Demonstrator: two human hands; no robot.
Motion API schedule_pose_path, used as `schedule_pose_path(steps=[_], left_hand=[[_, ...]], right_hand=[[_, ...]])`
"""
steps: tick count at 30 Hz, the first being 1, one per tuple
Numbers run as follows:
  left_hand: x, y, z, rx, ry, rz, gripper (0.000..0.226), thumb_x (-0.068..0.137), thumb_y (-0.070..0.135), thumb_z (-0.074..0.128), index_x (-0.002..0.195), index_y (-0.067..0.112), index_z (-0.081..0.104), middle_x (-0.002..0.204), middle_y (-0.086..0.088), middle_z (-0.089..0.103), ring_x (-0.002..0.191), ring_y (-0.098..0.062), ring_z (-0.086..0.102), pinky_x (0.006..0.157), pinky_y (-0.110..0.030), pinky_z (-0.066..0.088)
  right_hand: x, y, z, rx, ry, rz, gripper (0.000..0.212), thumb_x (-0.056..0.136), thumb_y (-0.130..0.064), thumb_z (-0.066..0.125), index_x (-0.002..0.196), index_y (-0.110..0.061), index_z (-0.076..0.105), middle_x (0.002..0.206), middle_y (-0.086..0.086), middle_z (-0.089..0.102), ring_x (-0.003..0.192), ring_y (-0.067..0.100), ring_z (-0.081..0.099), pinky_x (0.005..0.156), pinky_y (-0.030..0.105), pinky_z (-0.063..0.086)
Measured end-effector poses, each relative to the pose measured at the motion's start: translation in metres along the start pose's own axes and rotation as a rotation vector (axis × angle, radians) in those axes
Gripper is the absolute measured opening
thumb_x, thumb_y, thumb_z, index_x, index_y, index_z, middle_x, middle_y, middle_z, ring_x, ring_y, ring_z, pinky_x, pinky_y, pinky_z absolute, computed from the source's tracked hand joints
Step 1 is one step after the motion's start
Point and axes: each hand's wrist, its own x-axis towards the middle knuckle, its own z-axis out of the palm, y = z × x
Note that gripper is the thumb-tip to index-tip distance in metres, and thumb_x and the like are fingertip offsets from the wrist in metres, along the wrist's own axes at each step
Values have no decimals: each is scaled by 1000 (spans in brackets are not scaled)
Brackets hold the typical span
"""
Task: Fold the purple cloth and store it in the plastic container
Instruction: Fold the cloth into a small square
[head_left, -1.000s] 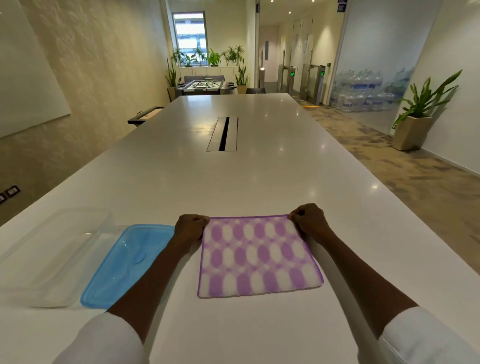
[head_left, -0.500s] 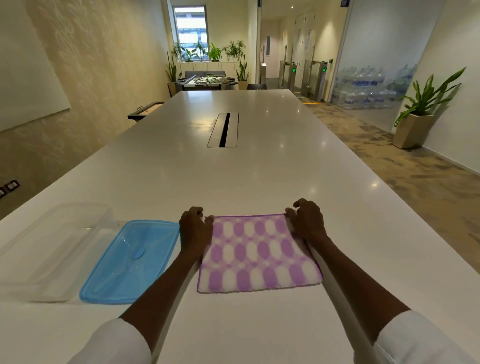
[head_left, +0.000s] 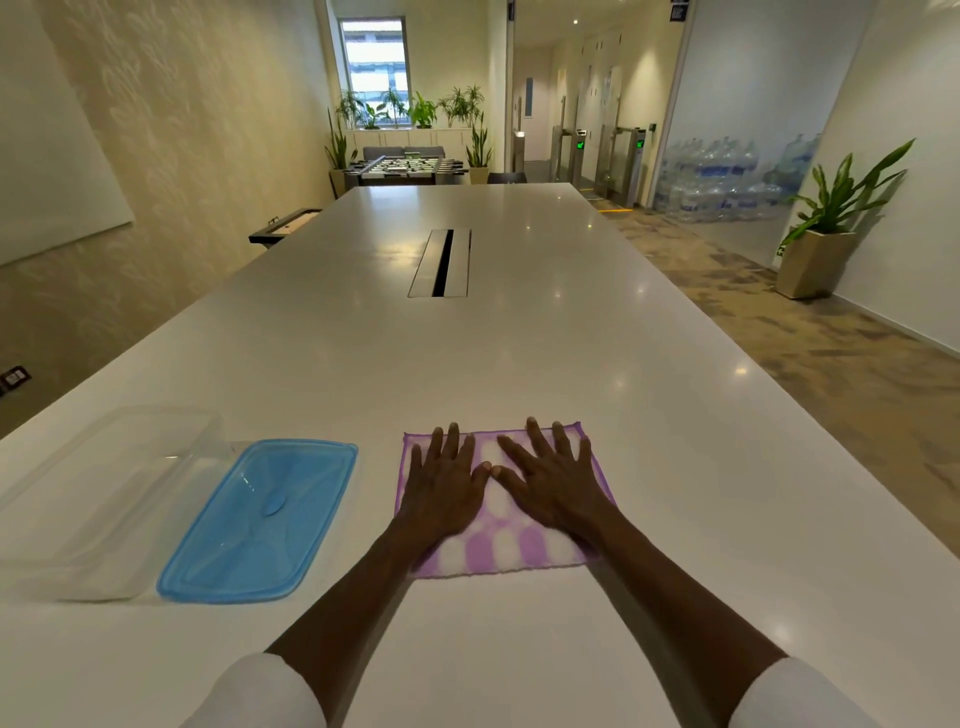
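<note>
Your left hand (head_left: 441, 488) and right hand (head_left: 553, 483) lie flat, fingers spread, pressing the purple cloth (head_left: 511, 551) onto the table (head_left: 519, 343), nothing pinched. It looks soft, light, limp (likely shifts easily), so pinch the far corners by your fingertips. Clear plastic container (head_left: 104, 499) sits well left of your left hand.

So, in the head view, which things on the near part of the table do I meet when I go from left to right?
Clear plastic container → blue lid → left hand → right hand, both hands lying flat on the purple cloth.
</note>
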Motion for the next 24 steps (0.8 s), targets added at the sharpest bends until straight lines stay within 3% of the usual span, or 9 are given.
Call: schedule_pose_path(steps=[6, 12, 16, 20, 24], left_hand=[[-2, 2, -7, 0, -41, 8, 60, 101, 44, 17, 153, 16, 6, 163, -9, -5, 150, -26, -10, 119, -50, -4], [-28, 17, -19, 28, 52, 23, 56, 102, 36, 19, 153, 15, 8, 163, -10, -2, 150, -29, -7, 119, -53, -1], [-52, 28, -12, 57, 63, 12, 56, 102, 35, 20, 153, 18, 6, 163, -9, 0, 150, -31, -4, 118, -55, 2], [-69, 28, 8, 70, 58, -26, 56, 101, 40, 16, 153, 20, 7, 163, -10, 0, 150, -31, -3, 118, -55, 2], [-74, 26, 13, 123, 100, -29, 61, 97, 47, 8, 152, 22, 12, 163, -10, 4, 150, -31, 1, 118, -53, 2]], right_hand=[[-2, -4, -6, -1, -49, 14, 71, 88, -74, 7, 152, -45, 6, 164, 5, -6, 149, 39, -7, 113, 66, -6], [-25, -8, -17, -118, 39, -85, 98, 66, -76, -25, 153, -41, 3, 164, 10, -4, 147, 47, 2, 108, 73, 8], [-41, -9, -14, -181, 23, -140, 87, 82, -70, -18, 151, -37, 24, 163, 9, 17, 144, 51, 14, 97, 83, 21], [-62, -9, 0, -65, 19, -42, 96, 70, -76, -19, 154, -37, 4, 163, 11, -8, 149, 42, -4, 111, 70, 3], [-72, -10, 4, -29, 94, 17, 91, 78, -74, -18, 154, -34, 11, 163, 12, 2, 149, 40, 5, 115, 65, 8]])
